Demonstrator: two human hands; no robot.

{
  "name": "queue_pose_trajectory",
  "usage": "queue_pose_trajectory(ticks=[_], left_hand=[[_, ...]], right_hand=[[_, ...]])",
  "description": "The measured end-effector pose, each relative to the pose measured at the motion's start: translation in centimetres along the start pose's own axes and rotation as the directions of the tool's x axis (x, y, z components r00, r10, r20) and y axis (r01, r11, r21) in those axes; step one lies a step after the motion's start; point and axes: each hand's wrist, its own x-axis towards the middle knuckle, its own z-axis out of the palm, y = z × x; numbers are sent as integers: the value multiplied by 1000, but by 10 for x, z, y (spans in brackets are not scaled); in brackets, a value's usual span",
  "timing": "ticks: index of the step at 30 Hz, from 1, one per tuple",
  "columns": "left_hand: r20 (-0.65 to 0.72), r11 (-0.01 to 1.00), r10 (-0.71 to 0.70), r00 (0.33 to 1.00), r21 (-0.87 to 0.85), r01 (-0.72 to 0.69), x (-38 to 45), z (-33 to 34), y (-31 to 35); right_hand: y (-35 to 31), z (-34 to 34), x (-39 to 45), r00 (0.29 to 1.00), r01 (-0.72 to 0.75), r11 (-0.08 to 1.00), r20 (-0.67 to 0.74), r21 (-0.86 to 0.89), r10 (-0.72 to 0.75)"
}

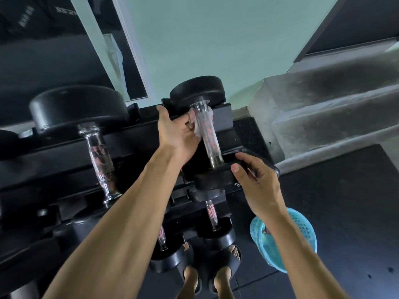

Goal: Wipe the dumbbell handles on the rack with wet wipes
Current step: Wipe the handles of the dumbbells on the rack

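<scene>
A black tiered rack (138,147) is seen carrying dumbbells in its cradles, a small one (207,134) and a larger one (97,147) on the top tier and others (212,216) lower down, while a blue basket (302,231) is set on the dark floor (345,201) beside it.

Black rubber heads cap the dumbbell (199,134) on the top tier of a black rack (64,156), its chrome handle (208,134) cross-hatched with fine knurling and flecked with reddish reflections. A white wet wipe (195,123) is pressed against it by the left hand (177,134), which wears a gold-toned ring (190,126). Beside the rack sits a turquoise plastic basket (302,231) with a perforated wall. The wall (216,39) behind is pale mint green, the floor (334,201) speckled black, and the sandals (222,275) black.
</scene>
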Motion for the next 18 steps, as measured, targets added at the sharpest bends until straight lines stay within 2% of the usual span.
queue_pose_trajectory(ticks=[3, 5, 7, 10, 11, 14, 16, 18], left_hand=[[27, 927, -59, 998, 372, 45, -17, -18, -14], [29, 853, -145, 989, 510, 110, -27, -26, -16], [13, 851, -177, 984, 505, 146, -25, -23, -8], [23, 940, -127, 992, 322, 113, -10, -11, 4], [22, 935, -125, 992, 338, 110, -8, -10, 3], [19, 824, -208, 978, 542, 165, -19, -19, -9], [4, 845, -240, 971, 493, 207, -29, -23, -15], [-5, 902, -187, 982, 396, 174, -29, -19, -13]], right_hand=[[1, 1, -2, 1000, 10, 1000, -7, -27, -10], [0, 1, -2, 1000, 14, 999, -13, -35, -14], [-2, 0, -2, 1000, 3, 999, -9, -36, -3], [-6, -1, -1, 1000, -19, 999, 14, -50, 20], [-6, -2, -1, 1000, -24, 998, 17, -49, 25], [-6, -1, -2, 999, -39, 998, 6, -43, 39], [-6, 0, -3, 999, -54, 998, 4, -41, 55], [-8, -1, -3, 998, -59, 997, 11, -43, 59]])
